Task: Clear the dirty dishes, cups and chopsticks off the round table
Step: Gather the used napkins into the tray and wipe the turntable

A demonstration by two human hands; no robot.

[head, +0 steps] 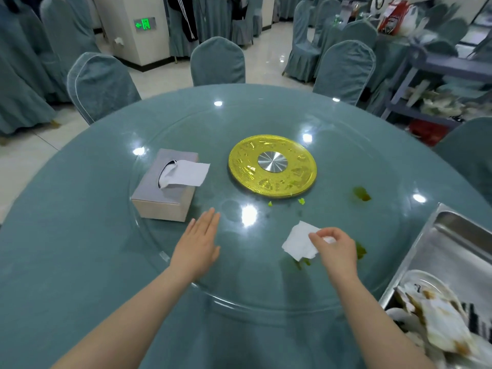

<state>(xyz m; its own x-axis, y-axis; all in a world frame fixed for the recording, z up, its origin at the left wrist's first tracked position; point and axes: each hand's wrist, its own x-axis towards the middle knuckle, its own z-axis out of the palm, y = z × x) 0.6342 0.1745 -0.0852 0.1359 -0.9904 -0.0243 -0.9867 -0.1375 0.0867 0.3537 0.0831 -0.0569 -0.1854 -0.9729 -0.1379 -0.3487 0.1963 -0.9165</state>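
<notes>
While the dirty dishes (436,315) are sitting in the steel tray (452,243), the right hand (336,249) is pinching a tissue (299,242) over green scraps (360,250), the left hand (198,243) is resting flat, and wiping likely comes next.

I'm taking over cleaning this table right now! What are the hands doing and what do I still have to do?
Left hand: open, flat on the glass turntable.
Right hand: pinching a white tissue on the glass.
Dirty dishes are already piled in the metal tray at the right edge of the table.
Done: no dishes, cups or chopsticks show on the table.
Left: green food scraps and smears lie near the gold centre disc; wiping them looks next. The tissue box sits on the left.
</notes>
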